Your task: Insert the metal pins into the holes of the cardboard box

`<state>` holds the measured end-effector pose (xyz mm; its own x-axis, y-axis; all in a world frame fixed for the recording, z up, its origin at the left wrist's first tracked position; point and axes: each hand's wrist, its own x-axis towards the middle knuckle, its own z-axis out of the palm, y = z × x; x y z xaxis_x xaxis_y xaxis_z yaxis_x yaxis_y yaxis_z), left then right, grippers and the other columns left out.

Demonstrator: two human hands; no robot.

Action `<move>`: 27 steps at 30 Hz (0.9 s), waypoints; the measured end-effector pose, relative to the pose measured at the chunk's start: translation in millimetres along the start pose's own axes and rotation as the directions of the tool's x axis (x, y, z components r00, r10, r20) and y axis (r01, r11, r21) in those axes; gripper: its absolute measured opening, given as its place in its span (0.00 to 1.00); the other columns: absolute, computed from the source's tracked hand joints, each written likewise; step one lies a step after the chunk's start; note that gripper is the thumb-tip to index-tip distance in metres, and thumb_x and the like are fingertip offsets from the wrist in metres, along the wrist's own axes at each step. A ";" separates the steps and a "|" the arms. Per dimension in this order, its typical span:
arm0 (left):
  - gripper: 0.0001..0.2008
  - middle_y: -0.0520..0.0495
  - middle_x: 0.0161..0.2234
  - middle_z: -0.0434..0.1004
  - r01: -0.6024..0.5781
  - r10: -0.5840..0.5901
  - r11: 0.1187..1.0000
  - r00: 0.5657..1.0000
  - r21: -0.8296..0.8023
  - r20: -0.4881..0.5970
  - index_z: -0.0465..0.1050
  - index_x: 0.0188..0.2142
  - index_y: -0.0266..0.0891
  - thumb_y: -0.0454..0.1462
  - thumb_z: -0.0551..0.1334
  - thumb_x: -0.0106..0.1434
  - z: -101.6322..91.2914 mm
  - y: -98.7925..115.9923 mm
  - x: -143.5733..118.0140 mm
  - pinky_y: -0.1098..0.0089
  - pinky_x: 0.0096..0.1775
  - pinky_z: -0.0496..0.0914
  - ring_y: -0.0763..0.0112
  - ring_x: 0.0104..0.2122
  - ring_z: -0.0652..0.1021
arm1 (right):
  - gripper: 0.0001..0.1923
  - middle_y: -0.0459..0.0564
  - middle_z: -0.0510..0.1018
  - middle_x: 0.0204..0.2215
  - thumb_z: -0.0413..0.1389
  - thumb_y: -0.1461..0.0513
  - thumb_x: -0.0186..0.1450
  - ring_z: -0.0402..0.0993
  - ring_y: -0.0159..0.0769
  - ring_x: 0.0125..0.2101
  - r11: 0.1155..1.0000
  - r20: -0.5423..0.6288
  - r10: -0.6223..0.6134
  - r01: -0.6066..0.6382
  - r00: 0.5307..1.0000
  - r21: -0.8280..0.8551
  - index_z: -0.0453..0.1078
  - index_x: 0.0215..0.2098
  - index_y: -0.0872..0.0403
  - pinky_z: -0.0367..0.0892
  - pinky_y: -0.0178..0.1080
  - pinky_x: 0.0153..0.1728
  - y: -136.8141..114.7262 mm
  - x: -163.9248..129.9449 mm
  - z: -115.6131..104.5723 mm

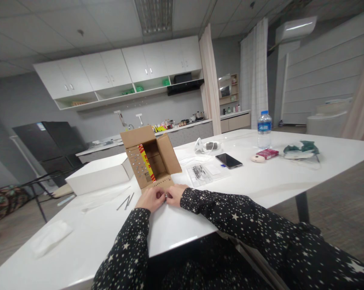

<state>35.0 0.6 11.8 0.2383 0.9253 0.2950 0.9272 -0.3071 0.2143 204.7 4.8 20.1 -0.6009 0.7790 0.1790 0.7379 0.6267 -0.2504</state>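
My left hand (152,198) and my right hand (174,195) meet at the front of an open cardboard box (162,159). The fingers of both are pinched together around a tiny silvery piece (166,197), too small to name. Behind the fingers, the box's front flap (158,185) has a row of small dark dots or holes. Several small shiny bits (139,162) are scattered over its left flap, beside a red and yellow tape strip (147,162). Two thin dark rods (126,201) lie on the table left of my left hand.
A long white box (99,173) stands left of the cardboard box. To the right are a clear bag of small dark parts (200,172), a phone (228,160), a red packet (267,154) and a water bottle (264,131). Crumpled white tissue (50,237) lies at the front left.
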 end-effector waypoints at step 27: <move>0.08 0.52 0.21 0.69 -0.062 0.062 0.998 0.998 0.000 -0.028 0.66 0.22 0.39 0.40 0.57 0.53 7.0 -2.7 0.5 0.73 0.27 0.58 0.74 0.23 0.67 | 0.15 0.52 0.79 0.31 0.48 0.54 0.60 0.76 0.42 0.32 0.998 -0.053 0.031 -0.034 0.998 -0.050 0.73 0.35 0.51 0.68 0.39 0.30 11.8 13.1 16.9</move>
<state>34.6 3.4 4.9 0.2874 0.8977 0.3339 0.9106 -0.3642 0.1953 200.4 22.0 3.4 -0.5606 0.7980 0.2210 0.7722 0.6002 -0.2085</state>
